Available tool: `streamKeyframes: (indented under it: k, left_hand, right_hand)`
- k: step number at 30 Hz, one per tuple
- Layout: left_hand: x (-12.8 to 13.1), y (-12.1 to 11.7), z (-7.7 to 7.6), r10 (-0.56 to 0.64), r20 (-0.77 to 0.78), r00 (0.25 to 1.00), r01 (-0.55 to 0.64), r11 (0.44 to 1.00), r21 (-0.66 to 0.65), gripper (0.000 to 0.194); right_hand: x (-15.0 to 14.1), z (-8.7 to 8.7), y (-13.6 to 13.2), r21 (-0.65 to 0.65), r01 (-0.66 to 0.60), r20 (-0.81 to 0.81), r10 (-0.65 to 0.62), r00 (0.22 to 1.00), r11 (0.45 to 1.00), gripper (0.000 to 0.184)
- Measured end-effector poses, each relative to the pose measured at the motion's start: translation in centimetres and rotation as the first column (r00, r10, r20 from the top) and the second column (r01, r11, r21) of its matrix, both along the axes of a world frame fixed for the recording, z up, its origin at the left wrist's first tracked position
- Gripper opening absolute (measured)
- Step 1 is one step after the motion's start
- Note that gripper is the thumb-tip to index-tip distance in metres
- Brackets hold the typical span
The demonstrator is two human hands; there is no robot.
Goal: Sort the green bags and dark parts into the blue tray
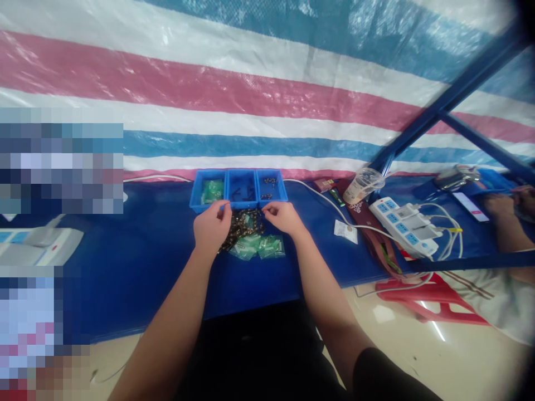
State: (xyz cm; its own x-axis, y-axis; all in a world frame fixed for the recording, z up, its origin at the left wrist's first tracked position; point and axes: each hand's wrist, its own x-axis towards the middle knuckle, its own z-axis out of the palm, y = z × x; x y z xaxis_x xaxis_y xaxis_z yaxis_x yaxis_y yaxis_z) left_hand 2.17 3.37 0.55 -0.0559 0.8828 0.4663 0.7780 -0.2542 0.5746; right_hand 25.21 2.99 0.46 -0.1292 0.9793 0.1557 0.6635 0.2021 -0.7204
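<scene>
My left hand (213, 224) is closed in a pinch at the left side of a pile of small dark metal pieces (240, 224). Across the pile, my right hand (284, 217) has its thumb and forefinger pressed together. What either hand pinches, if anything, is too small to make out. Just beyond the hands stand three joined blue bins (227, 192). Green packets (212, 190) lie in the left bin, dark slim pieces (249, 193) in the middle one, and small metal parts (268, 181) in the right one. More green plastic packets (259, 247) lie in front of the pile.
Right of me are a white packet (346, 231), a clear plastic cup (363, 185), and a power strip (403, 227) with cables. Another power strip (54, 245) lies at left. A blue metal frame (443, 111) rises at right, where another person's hands (501, 206) rest near a phone (471, 206).
</scene>
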Motion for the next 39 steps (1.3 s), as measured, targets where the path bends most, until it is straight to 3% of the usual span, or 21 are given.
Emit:
streamKeyframes:
  k: [4,15,22,30,35,39]
  left_hand:
    - [-0.3,-0.4,0.4,0.006,0.027,1.000,-0.007,1.000,0.020,0.028]
    - [0.7,-0.9,0.4,-0.098,0.035,0.995,0.098,0.995,-0.016,0.029]
    - [0.8,-1.0,0.2,-0.209,0.025,0.978,0.210,0.976,-0.051,0.027]
    - [1.0,-1.0,0.2,-0.213,0.014,0.977,0.213,0.973,-0.088,0.026]
    - [1.0,-0.9,0.1,-0.219,0.011,0.976,0.219,0.971,-0.097,0.027]
    - [1.0,-1.0,0.2,-0.251,0.034,0.967,0.254,0.961,-0.112,0.028]
  right_hand:
    - [0.3,-0.1,-0.1,-0.068,-0.001,0.098,0.007,0.995,0.998,0.018]
    - [-0.2,-0.2,-0.2,-0.103,-0.086,0.105,0.097,0.990,0.991,0.013]
    - [-0.3,-0.1,-0.4,-0.095,-0.084,0.077,0.092,0.993,0.992,0.012]
    - [-0.3,-0.1,-0.2,-0.083,-0.045,0.169,0.059,0.984,0.995,0.018]
    - [-0.4,-0.1,-0.3,-0.097,-0.056,0.201,0.075,0.977,0.994,0.012]
    - [-0.7,0.7,-0.7,-0.017,-0.061,0.092,0.063,0.994,0.998,0.011]
